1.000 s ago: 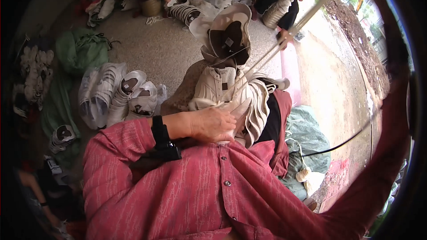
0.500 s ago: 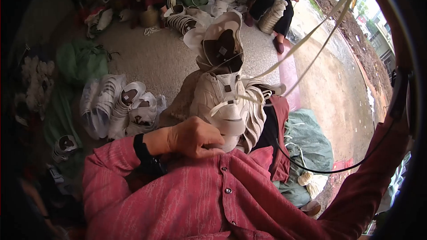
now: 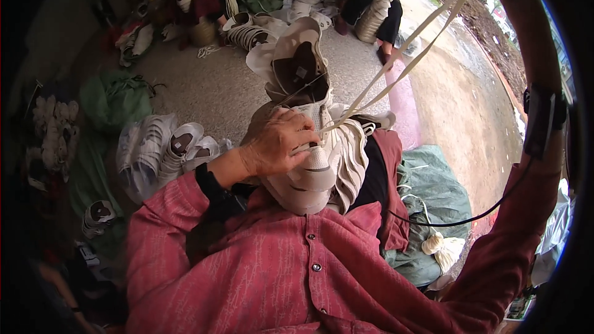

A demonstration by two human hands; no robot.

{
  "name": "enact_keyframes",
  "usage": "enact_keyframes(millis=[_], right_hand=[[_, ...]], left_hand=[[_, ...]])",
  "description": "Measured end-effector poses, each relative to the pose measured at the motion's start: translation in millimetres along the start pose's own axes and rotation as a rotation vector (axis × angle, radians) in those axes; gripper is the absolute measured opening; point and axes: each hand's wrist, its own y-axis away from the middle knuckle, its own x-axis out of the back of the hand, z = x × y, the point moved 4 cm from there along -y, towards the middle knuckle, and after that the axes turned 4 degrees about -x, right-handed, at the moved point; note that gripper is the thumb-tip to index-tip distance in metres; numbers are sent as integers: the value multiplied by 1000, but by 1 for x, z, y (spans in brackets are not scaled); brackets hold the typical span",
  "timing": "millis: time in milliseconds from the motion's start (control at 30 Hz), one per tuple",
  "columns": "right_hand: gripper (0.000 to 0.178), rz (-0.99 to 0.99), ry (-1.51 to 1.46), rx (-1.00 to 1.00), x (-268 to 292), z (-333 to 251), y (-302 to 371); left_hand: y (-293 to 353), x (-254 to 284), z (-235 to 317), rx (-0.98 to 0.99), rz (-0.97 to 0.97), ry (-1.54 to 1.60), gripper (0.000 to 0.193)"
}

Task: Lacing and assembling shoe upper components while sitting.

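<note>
A cream shoe upper [image 3: 303, 188] lies toe toward me over my lap, on top of a nested stack of similar uppers [image 3: 351, 161]. Over its lacing area is my left hand [image 3: 281, 142], fingers bent and pinched together, with a bit of white lace showing at the fingertips. Two strands of flat white shoelace [image 3: 396, 77] run taut from the eyelets up to the top right. My right forearm [image 3: 541, 68] is raised along that side. The right hand itself lies beyond the picture's upper edge.
Nested uppers in clear plastic [image 3: 148, 148] and a green sack [image 3: 117, 99] stand at left. A green bag [image 3: 433, 192] bears a bundle of white laces [image 3: 444, 248] at right. Two people sit across from me, one with stacked uppers [image 3: 374, 15]. A black cable [image 3: 458, 224] hangs by my right arm.
My left hand has moved up and forward from the shoe's toe to its lacing area, where it now pinches. The laces stay stretched toward my raised right arm, which has shifted slightly left.
</note>
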Motion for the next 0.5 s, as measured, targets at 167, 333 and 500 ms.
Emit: enact_keyframes(millis=[167, 333, 500], right_hand=[[23, -297, 18, -227, 8, 52, 26], [17, -826, 382, -719, -74, 134, 169], [14, -1018, 547, -359, -93, 203, 263]], left_hand=[[-11, -16, -20, 125, -218, 158, 23], [21, -5, -31, 134, -29, 56, 34], [27, -6, -13, 202, -29, -68, 70]])
